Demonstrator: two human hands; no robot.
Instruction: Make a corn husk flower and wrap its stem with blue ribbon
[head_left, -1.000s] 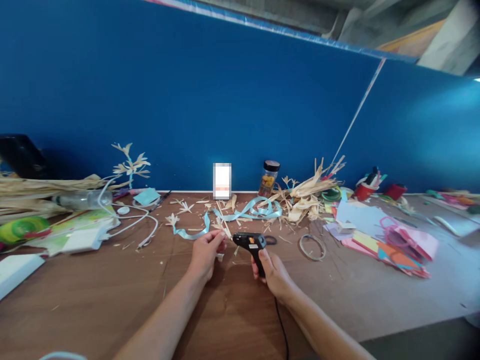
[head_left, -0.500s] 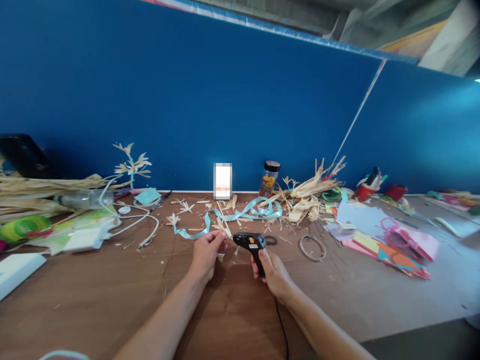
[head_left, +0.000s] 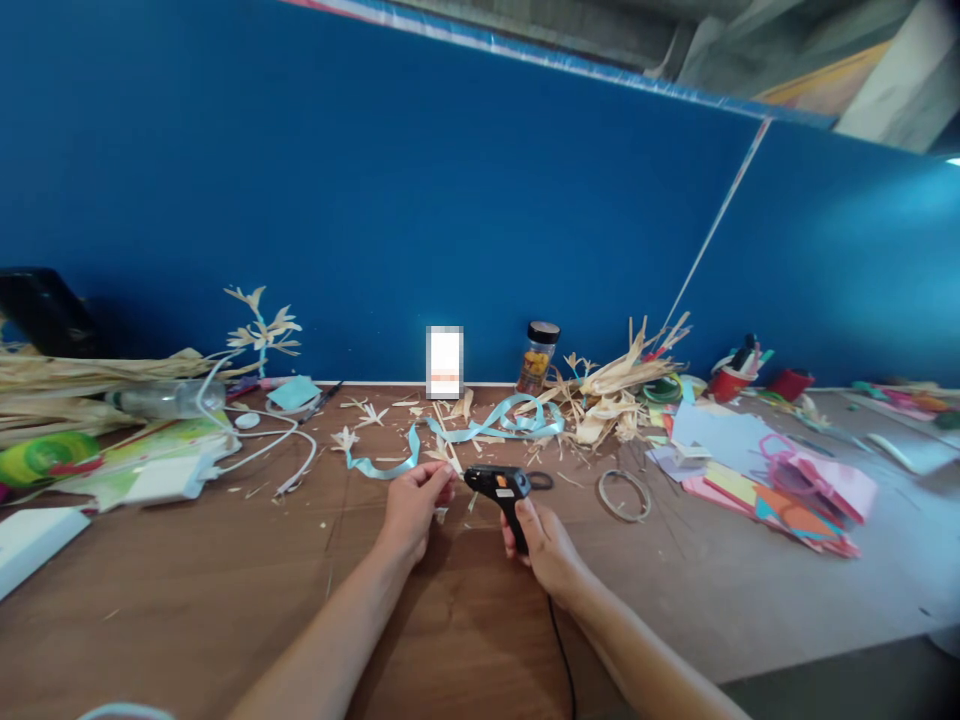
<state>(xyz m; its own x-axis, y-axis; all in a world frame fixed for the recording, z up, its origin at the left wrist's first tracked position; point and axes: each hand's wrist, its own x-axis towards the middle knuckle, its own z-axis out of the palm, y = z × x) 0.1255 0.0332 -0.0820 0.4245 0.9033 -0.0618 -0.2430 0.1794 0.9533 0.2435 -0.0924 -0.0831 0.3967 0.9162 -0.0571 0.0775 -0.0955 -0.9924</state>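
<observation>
Right hand [head_left: 550, 552] gripping glue gun [head_left: 498, 483], nozzle [head_left: 469, 475] beside left hand [head_left: 414, 508], fingertips apparently pinching pale strip [head_left: 454, 460]

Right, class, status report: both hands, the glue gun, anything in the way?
Left hand pinching pale strip. Right hand gripping glue gun, pointed toward left hand. Light-blue ribbon lying just beyond.

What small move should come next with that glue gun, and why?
Perhaps tilt the glue gun slightly so its nozzle points clear of the left hand: the right hand holds it aimed toward those fingertips, very close. Whether it touches the pinched pale strip is unclear.
</observation>
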